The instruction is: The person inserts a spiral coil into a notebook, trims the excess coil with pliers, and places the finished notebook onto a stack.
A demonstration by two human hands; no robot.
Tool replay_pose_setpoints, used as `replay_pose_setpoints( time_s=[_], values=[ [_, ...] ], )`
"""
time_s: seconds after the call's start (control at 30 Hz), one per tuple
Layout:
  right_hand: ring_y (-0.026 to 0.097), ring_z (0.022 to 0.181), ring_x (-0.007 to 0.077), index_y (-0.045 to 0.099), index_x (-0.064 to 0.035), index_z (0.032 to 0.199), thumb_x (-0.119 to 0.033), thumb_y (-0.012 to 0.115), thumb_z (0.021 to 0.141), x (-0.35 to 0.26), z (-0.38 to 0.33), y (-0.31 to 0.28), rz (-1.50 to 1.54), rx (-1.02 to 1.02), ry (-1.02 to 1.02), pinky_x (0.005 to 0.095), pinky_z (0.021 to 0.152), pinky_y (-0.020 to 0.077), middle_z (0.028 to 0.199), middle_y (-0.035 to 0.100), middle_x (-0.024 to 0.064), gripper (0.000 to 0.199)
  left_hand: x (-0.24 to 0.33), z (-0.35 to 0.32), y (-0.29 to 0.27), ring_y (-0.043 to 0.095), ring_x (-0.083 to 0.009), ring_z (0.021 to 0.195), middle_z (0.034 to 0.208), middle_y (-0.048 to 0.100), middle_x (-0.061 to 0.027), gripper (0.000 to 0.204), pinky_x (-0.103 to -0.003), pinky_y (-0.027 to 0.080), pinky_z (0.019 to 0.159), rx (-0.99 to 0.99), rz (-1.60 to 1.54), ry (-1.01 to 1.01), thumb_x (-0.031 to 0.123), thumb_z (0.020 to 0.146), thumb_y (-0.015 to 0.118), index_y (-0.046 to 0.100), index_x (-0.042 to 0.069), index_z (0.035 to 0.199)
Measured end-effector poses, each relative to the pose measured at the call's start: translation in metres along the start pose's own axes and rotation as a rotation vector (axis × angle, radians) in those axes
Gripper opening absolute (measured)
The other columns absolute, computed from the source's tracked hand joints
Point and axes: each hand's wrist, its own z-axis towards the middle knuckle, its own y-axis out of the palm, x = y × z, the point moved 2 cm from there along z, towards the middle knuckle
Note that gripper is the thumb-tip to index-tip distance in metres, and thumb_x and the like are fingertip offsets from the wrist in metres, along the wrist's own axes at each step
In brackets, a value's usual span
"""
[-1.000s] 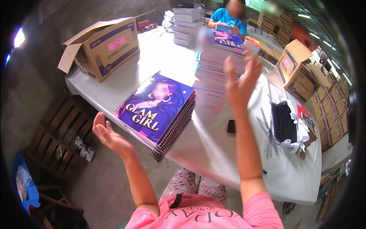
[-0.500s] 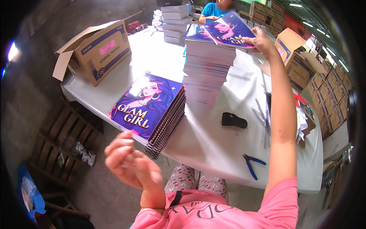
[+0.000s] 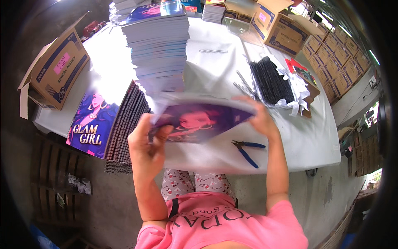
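Between my two hands is a purple notebook point(image 3: 199, 124) with a woman's picture on its cover, smeared by motion and tilted above the table. My left hand point(image 3: 147, 143) grips its left end with thumb and fingers. At the other end, my right hand point(image 3: 260, 117) is closed on the edge. No coil can be made out on it. Left of my left hand stands a stack of spiral-bound notebooks point(image 3: 93, 120) with the same cover. A tall stack of notebooks without visible coils point(image 3: 159, 54) rises behind the held one. Blue-handled cutting pliers point(image 3: 248, 152) lie by my right forearm.
Loose wire coils point(image 3: 213, 51) and a pile of black coils point(image 3: 267, 81) lie on the white-covered table point(image 3: 298, 145). Open cartons stand at the far left point(image 3: 62, 68) and far right point(image 3: 284, 33). More boxes point(image 3: 340, 58) are stacked beyond. A wooden pallet point(image 3: 45, 166) lies on the floor.
My right hand has brought the notebook from the tall stack down toward me. My left hand, free before, now grips its other end. The view has shifted, and the black object on the table is hidden.
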Motion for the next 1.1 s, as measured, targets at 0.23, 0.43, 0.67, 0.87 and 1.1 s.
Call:
replay_pose_setpoints(
  time_s=[0.23, 0.43, 0.67, 0.87, 1.1],
  values=[
    [0.058, 0.103, 0.0258, 0.06, -0.009, 0.11, -0.022, 0.061, 0.085, 0.126, 0.021, -0.011, -1.039, 0.443, 0.47, 0.0409, 0.087, 0.0439, 0.104, 0.062, 0.0114, 0.028, -0.01, -0.013, 0.058, 0.05, -0.0223, 0.075, 0.075, 0.049, -0.0033, 0.018, -0.035, 0.033, 0.073, -0.485, 0.912, 0.449, 0.023, 0.076, 0.067, 0.054, 0.011, 0.079],
    [0.061, 0.093, 0.0247, 0.058, -0.0106, 0.114, -0.011, 0.056, 0.084, 0.108, 0.039, -0.051, -1.119, 0.396, 0.362, 0.0406, 0.084, 0.044, 0.095, 0.065, 0.0078, 0.03, -0.03, -0.014, 0.059, 0.043, -0.0154, 0.062, 0.064, 0.044, 0.003, 0.033, -0.032, 0.028, 0.064, -0.203, 0.86, 0.662, 0.036, 0.063, 0.077, 0.052, 0.016, 0.071],
    [0.059, 0.077, 0.0193, 0.051, -0.0136, 0.13, -0.006, 0.051, 0.088, 0.022, 0.007, -0.064, -0.646, 0.524, -0.034, 0.0352, 0.073, 0.0465, 0.098, 0.06, 0.0068, 0.042, -0.044, -0.015, 0.072, 0.044, -0.0138, 0.064, 0.066, 0.046, 0.0038, 0.038, -0.031, 0.029, 0.072, -0.165, 0.915, 0.712, 0.04, 0.063, 0.079, 0.063, 0.018, 0.089],
    [0.049, 0.046, 0.0061, 0.028, -0.0108, 0.143, -0.007, 0.049, 0.091, -0.064, -0.077, 0.032, 0.508, 0.425, 0.311, 0.0187, 0.036, 0.0388, 0.135, 0.047, 0.0132, 0.057, -0.043, -0.032, 0.071, 0.049, -0.0105, 0.07, 0.07, 0.048, 0.0061, 0.034, -0.039, 0.025, 0.083, -0.074, 0.965, 0.601, 0.039, 0.065, 0.075, 0.065, 0.021, 0.092],
    [0.053, 0.058, 0.0065, 0.003, -0.0116, 0.148, -0.016, 0.048, 0.093, -0.086, -0.084, 0.073, 0.713, 0.237, 0.26, 0.017, 0.041, 0.0405, 0.15, 0.021, 0.0164, 0.071, -0.035, -0.032, 0.073, 0.048, -0.0101, 0.067, 0.071, 0.049, 0.0067, 0.041, -0.034, 0.027, 0.077, -0.146, 0.918, 0.602, 0.032, 0.064, 0.076, 0.067, 0.021, 0.103]
  ],
)
